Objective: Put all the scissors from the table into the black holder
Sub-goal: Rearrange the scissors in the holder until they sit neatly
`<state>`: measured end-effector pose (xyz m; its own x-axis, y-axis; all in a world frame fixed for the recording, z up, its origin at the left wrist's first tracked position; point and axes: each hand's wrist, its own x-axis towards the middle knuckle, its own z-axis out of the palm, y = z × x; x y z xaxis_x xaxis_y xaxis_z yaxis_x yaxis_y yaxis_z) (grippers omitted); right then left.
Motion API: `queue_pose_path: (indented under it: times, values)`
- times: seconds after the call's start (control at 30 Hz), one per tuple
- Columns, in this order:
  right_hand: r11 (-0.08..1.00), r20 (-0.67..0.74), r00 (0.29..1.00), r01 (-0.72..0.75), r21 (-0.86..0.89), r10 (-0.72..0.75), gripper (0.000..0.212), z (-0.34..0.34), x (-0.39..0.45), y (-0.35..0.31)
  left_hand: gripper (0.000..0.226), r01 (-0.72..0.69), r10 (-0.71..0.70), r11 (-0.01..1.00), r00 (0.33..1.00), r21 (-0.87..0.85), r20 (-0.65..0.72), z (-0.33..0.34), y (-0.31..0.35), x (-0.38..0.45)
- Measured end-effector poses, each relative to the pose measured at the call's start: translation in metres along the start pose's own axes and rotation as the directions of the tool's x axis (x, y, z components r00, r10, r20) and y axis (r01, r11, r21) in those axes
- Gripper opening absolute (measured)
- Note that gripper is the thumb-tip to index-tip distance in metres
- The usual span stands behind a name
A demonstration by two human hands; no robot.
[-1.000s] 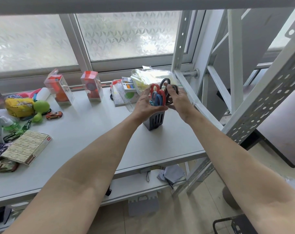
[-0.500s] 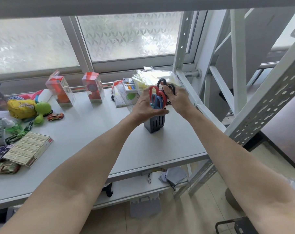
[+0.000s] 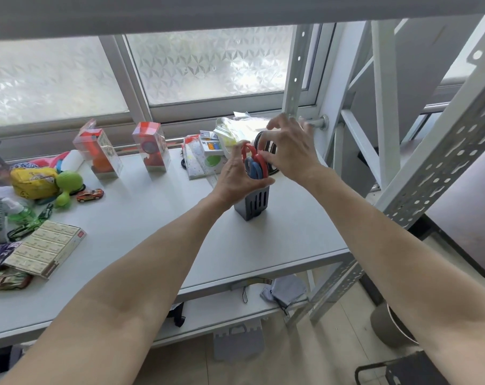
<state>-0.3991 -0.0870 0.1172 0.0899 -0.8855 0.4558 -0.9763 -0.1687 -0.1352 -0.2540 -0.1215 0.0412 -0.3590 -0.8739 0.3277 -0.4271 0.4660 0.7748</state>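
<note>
Standing upright near the right end of the tabletop (image 3: 152, 218), the black holder (image 3: 252, 202) has three pairs of scissors handle-up in it: red scissors (image 3: 259, 159), blue scissors (image 3: 252, 169) between the red loops, and black scissors (image 3: 266, 147) on the far side. Both hands work at the handles. The left hand (image 3: 235, 179) wraps the near side of the holder's top, its grip curled around holder and handles, thumb by the red loop. The right hand (image 3: 290, 151) reaches from the right; its thumb and forefinger pinch the handles at the red loop, and the other fingers are spread above the black handles. Off to the left lie a flat box (image 3: 45, 252), a toy car (image 3: 90, 195), a green toy (image 3: 67, 184) and two clear boxes (image 3: 151, 148).
</note>
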Motion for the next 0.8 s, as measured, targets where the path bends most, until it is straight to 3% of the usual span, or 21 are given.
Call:
queue_pose_path:
  times: [0.1, 0.3, 0.43, 0.7, 0.8]
  values:
    - [0.992, 0.141, 0.99, 0.024, -0.122, -0.007, 0.016, -0.003, 0.008, -0.003, 0.101, 0.018, -0.018, 1.0, 1.0, -0.004, 0.002, -0.001, -0.001, 0.0]
    - [0.985, 0.351, 0.936, 0.063, -0.162, -0.002, 0.024, -0.013, 0.02, -0.003, 0.103, 0.013, -0.013, 1.0, 1.0, -0.003, 0.002, -0.001, 0.0, 0.0]
    - [0.982, 0.359, 0.933, 0.073, -0.173, -0.006, 0.028, -0.005, 0.017, -0.006, 0.106, 0.006, -0.006, 1.0, 1.0, -0.005, 0.013, 0.0, 0.001, 0.0]
    - [1.0, 0.303, 0.953, -0.018, -0.017, 0.022, 0.02, -0.005, 0.016, 0.003, 0.105, 0.02, -0.02, 1.0, 0.999, 0.014, 0.036, 0.001, 0.004, 0.004]
    - [0.998, 0.274, 0.961, -0.018, -0.061, 0.034, 0.026, -0.004, 0.015, 0.001, 0.104, 0.014, -0.015, 1.0, 0.999, 0.007, 0.037, 0.001, 0.002, 0.004]
